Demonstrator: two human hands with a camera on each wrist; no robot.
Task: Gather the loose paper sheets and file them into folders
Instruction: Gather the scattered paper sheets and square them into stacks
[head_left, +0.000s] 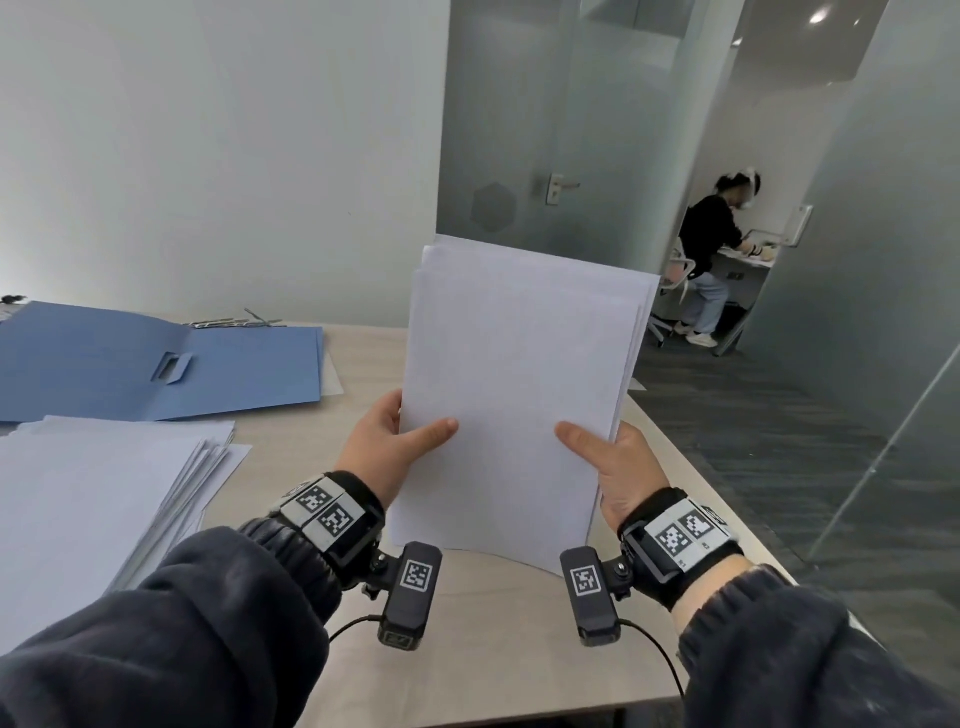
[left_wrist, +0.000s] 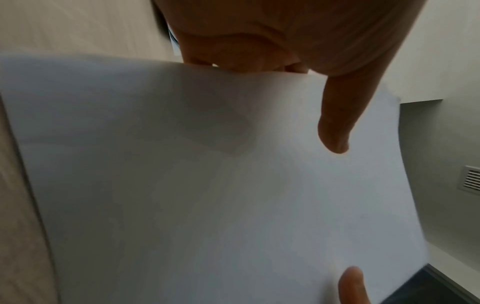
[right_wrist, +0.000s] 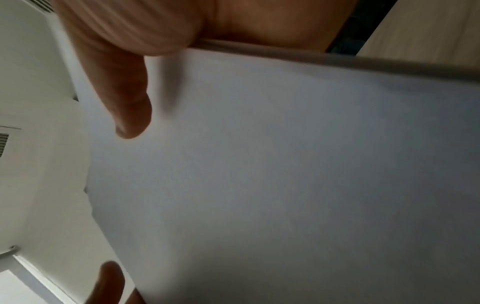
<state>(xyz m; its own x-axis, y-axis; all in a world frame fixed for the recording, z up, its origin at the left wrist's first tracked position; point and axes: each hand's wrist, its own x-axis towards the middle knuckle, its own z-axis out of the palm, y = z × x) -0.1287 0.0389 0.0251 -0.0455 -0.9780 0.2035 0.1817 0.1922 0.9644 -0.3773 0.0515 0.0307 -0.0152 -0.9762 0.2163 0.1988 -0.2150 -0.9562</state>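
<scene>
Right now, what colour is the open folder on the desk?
Blue: the open folder shows best in the head view.

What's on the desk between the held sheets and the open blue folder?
Head view: bare desk separates the held sheets from the folder; one sheet corner pokes out from under the folder.

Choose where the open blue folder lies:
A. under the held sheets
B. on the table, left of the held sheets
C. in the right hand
B: the blue folder lies open on the table, left of the sheets that both hands hold.
</scene>
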